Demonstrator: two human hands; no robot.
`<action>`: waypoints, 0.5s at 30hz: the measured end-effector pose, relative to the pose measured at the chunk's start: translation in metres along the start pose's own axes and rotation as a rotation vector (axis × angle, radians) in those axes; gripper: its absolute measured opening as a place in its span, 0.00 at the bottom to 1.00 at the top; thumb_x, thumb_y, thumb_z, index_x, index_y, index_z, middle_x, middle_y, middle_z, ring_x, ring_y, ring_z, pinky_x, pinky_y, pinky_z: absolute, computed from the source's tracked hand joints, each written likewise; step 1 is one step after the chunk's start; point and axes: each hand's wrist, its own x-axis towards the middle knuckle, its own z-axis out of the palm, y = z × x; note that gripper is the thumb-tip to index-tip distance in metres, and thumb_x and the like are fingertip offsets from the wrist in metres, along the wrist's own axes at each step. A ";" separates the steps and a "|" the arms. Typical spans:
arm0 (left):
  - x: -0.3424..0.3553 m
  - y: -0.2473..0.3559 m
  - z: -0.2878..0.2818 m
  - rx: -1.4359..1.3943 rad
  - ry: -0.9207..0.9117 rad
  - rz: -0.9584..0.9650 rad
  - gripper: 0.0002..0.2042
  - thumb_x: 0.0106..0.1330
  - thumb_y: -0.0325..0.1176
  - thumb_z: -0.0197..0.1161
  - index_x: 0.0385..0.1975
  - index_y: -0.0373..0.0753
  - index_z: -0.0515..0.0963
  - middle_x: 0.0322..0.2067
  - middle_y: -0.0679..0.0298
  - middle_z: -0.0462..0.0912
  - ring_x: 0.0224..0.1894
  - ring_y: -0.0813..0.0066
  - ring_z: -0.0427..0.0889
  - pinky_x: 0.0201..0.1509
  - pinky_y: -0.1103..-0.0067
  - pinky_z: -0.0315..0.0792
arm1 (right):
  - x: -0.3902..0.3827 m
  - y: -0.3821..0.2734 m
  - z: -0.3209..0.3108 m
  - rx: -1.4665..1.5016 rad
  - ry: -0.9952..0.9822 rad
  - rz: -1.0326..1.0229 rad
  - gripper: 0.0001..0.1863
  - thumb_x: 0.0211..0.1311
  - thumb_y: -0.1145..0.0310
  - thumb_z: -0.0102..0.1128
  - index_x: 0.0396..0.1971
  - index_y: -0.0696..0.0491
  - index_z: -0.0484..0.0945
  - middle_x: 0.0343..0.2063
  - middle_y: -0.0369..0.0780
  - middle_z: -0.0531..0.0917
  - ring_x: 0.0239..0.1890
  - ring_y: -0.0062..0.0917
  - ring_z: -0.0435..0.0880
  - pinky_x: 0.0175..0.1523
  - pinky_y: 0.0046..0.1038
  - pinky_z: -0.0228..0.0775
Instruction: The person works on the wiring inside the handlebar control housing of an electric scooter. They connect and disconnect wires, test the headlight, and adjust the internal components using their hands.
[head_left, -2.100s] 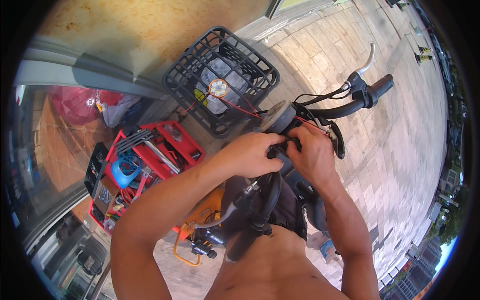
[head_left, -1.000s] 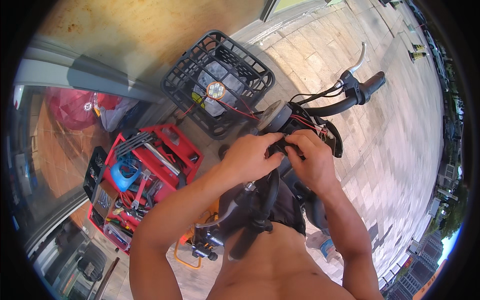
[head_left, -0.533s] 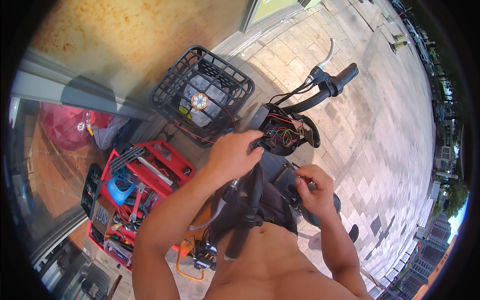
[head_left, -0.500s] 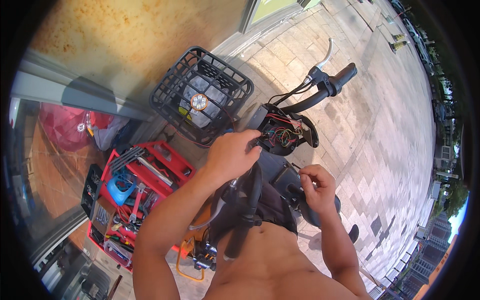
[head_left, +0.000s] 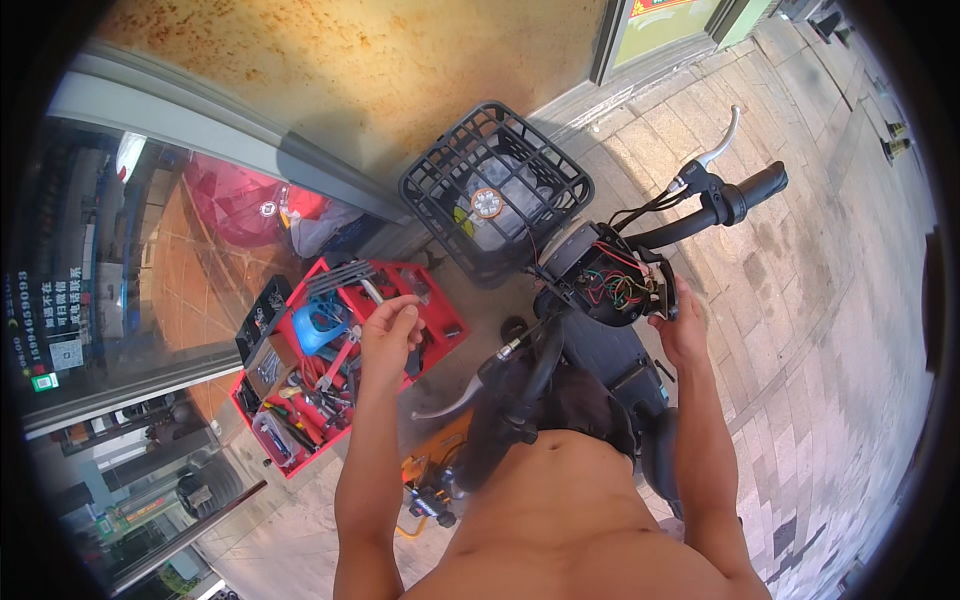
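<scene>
My left hand hovers beside the right edge of a red toolbox, its thumb and fingers curled together. Whatever sits in them, if anything, is too small to make out. At the opened handlebar housing of an electric scooter, my right hand curls round the right-hand rim. Inside this housing lies a tangle of thin coloured wires. A handlebar with a black grip and a silver brake lever reaches toward the upper right. The other brake lever points left, below my left hand.
A black basket holding a clear bag and a round light sits beyond the housing. The toolbox contains wrenches, screwdrivers and a blue plastic item. An orange machine stands low at left. A glass door borders the left side.
My left hand has left the housing and moved left and down toward the toolbox. My right hand has risen from beside the seat area to the housing's right rim. The view has shifted.
</scene>
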 end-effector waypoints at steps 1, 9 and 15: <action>-0.008 -0.013 -0.011 -0.045 0.041 -0.023 0.09 0.69 0.32 0.60 0.45 0.39 0.80 0.27 0.69 0.81 0.25 0.86 0.75 0.27 0.87 0.66 | 0.003 -0.001 0.002 0.036 -0.047 0.011 0.22 0.76 0.53 0.47 0.59 0.50 0.73 0.41 0.33 0.80 0.38 0.17 0.78 0.36 0.23 0.70; -0.099 -0.040 -0.009 -0.243 0.321 -0.017 0.10 0.69 0.32 0.60 0.46 0.36 0.78 0.28 0.68 0.81 0.28 0.83 0.76 0.32 0.86 0.68 | 0.033 0.005 -0.022 0.177 -0.484 0.024 0.20 0.74 0.53 0.50 0.53 0.52 0.75 0.37 0.35 0.85 0.34 0.19 0.82 0.37 0.26 0.76; -0.132 0.012 0.026 0.204 0.413 0.209 0.11 0.68 0.26 0.60 0.49 0.33 0.77 0.36 0.65 0.82 0.39 0.82 0.79 0.46 0.84 0.72 | 0.050 0.017 -0.032 0.281 -0.605 0.072 0.19 0.72 0.56 0.55 0.54 0.54 0.74 0.40 0.37 0.85 0.38 0.20 0.84 0.42 0.26 0.78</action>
